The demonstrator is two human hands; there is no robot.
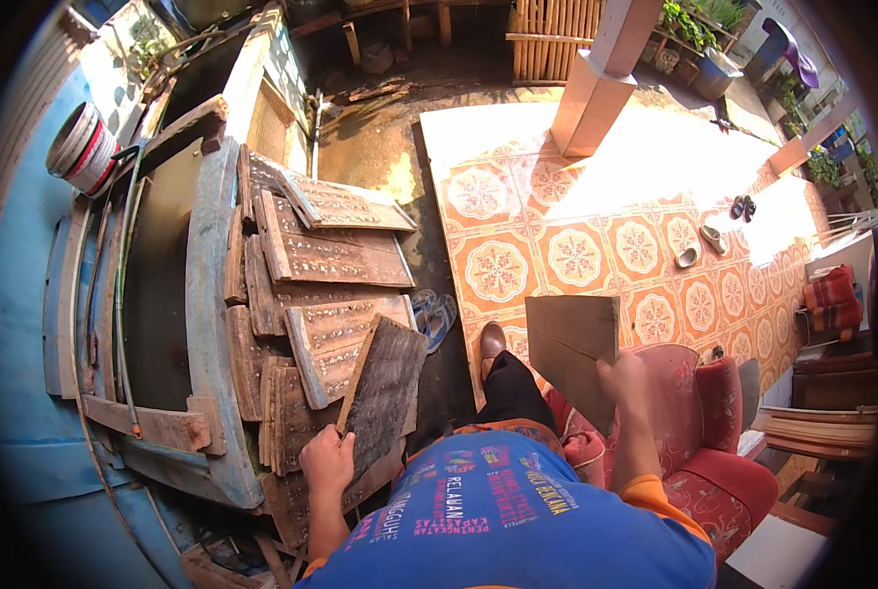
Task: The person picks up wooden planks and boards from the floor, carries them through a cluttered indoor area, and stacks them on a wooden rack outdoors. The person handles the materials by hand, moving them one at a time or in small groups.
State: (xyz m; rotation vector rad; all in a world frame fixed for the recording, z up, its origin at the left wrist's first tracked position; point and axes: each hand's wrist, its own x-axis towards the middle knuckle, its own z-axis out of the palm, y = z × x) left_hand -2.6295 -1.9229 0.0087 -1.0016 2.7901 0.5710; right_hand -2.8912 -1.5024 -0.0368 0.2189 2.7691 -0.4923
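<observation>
My left hand (328, 459) is closed on the near edge of a dark weathered wooden board (388, 383), which tilts over a heap of similar boards. My right hand (624, 381) grips the lower right edge of a brown flat board (575, 344), held up in front of a red armchair. Beneath the left board, several old wooden panels with pale speckles and edge strips (336, 334) lean and overlap in a stack. The two boards I hold are apart from each other.
Left of the stack is a blue-edged water tank (208, 285) with a bucket (81, 147) on its rim. Orange patterned tiles (576, 257) form a raised floor, with a pillar (588, 108) and sandals (687, 257). Blue slippers (434, 319) lie beside the stack; a red armchair (724, 481) stands at right.
</observation>
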